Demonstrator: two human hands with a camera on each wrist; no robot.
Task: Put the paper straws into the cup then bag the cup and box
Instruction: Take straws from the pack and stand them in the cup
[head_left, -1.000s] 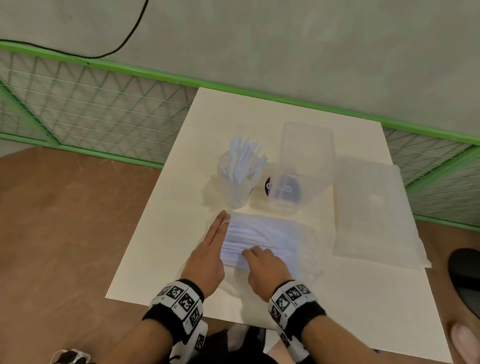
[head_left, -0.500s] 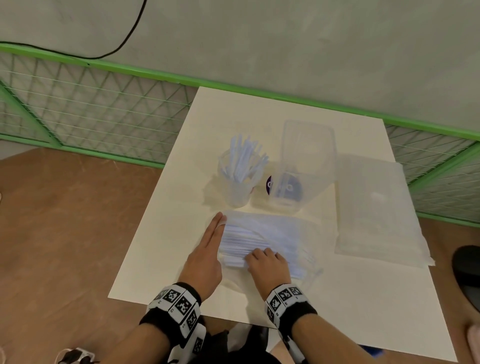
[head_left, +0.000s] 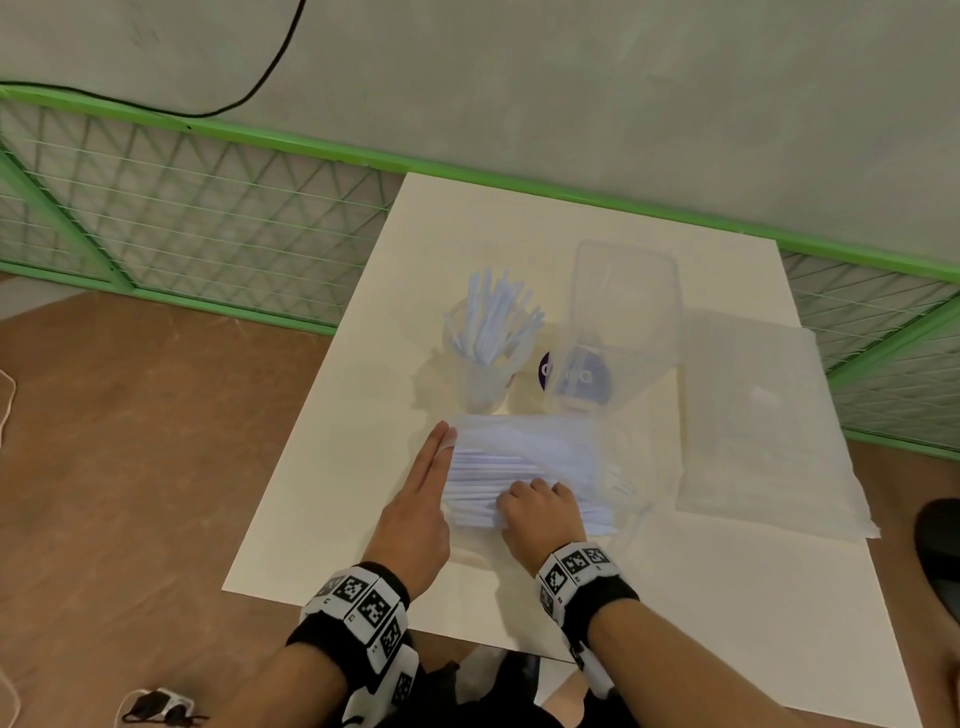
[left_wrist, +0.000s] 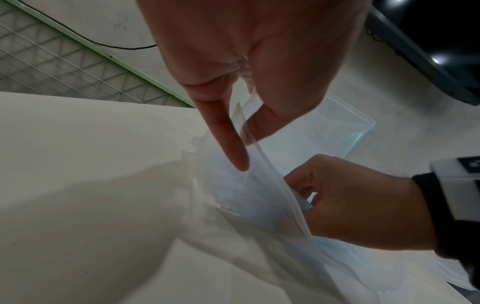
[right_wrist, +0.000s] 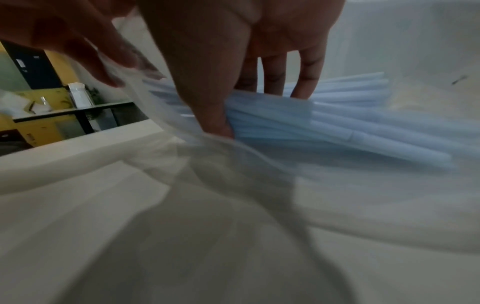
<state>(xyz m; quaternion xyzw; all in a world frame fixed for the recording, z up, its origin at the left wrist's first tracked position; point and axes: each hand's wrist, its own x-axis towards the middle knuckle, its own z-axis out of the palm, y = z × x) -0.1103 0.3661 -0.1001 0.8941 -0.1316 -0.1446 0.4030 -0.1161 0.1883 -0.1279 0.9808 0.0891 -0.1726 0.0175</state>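
A clear packet of pale blue paper straws (head_left: 524, 462) lies on the white table (head_left: 363, 441) in front of me. My left hand (head_left: 421, 499) lies along the packet's left end and pinches its open plastic edge (left_wrist: 249, 144) between thumb and finger. My right hand (head_left: 540, 506) reaches into the packet, and its thumb and fingers grip a bunch of straws (right_wrist: 337, 123). Behind the packet stands a clear cup (head_left: 480, 384) with several straws upright in it. A clear box (head_left: 623, 312) with a purple label stands to the cup's right.
A stack of flat clear plastic bags (head_left: 763, 415) lies at the table's right side. A green wire fence (head_left: 208, 218) and a grey wall run behind the table. Brown floor lies to the left, with cables on it.
Both hands stay at the straw packet. The right hand has shifted only slightly on the straws. Cup, box and bag stack have not moved.
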